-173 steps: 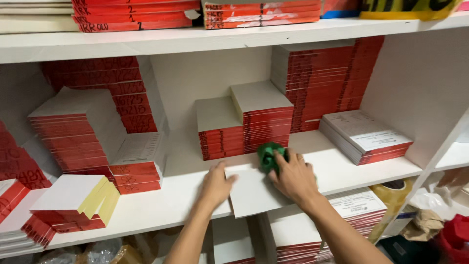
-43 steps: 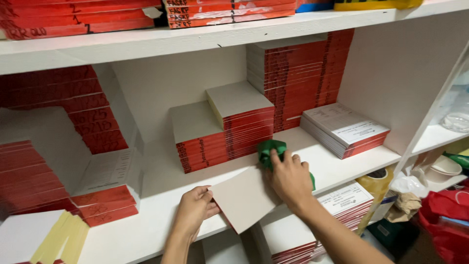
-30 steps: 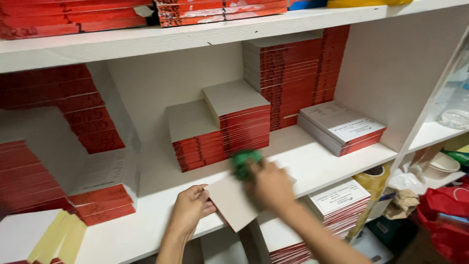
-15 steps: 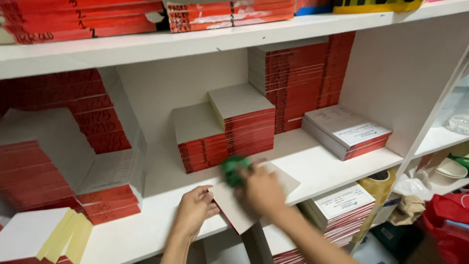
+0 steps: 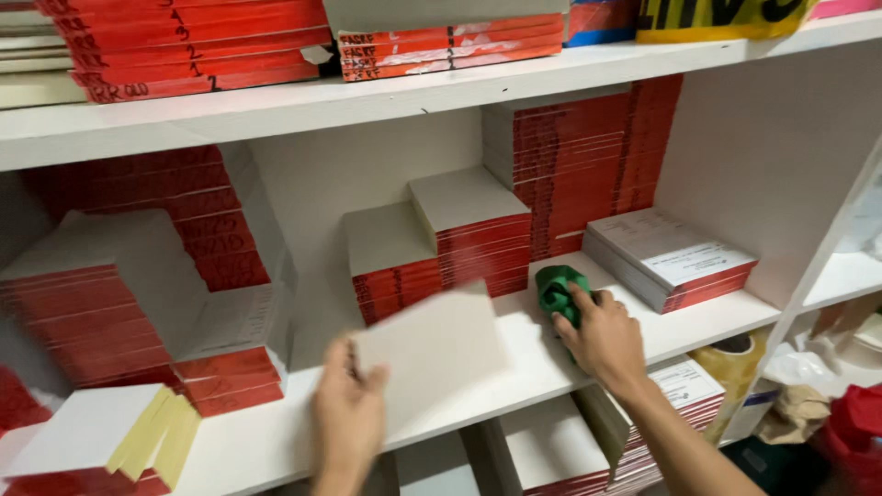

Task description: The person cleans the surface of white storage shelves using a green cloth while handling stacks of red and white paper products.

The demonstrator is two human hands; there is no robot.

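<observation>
A: What's each hand doing?

B: The left hand (image 5: 349, 418) has its fingers closed on the lower left corner of a flat grey cardboard sheet (image 5: 432, 354), which it holds tilted, lifted just above the white middle shelf board (image 5: 514, 354). The hand and sheet are blurred.

A: And the other?

B: The right hand (image 5: 602, 340) has its fingers curled around a crumpled green cloth (image 5: 560, 292), gripping it and pressing it against the shelf board.

A: Where does that cloth sit?

B: Just in front of the tall red-edged stack of booklets (image 5: 583, 165) at the back, between the 2 lower red stacks with grey tops (image 5: 441, 239) and a low stack with a white printed cover (image 5: 669, 257) to the right.

A: Anything at the left?

B: More red stacks (image 5: 119, 294), and lower down a pile with yellow sheets (image 5: 152, 436) poking out. The cardboard sheet hangs between those and the cloth.
</observation>
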